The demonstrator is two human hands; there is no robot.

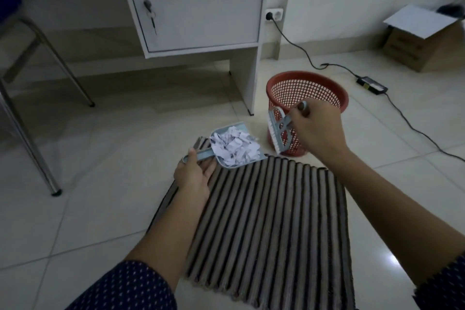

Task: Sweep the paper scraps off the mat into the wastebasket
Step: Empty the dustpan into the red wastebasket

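Left hand grips the dustpan handle, paper scraps heaped inside at the striped mat's far edge; right hand clutches a brush before the red wastebasket.

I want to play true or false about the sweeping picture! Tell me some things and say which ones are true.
1. The paper scraps are piled in the dustpan. True.
2. The wastebasket is blue. False: it is red.
3. The right hand holds a small brush. True.
4. The left hand is empty. False: it holds the dustpan's handle.
5. The mat is striped. True.
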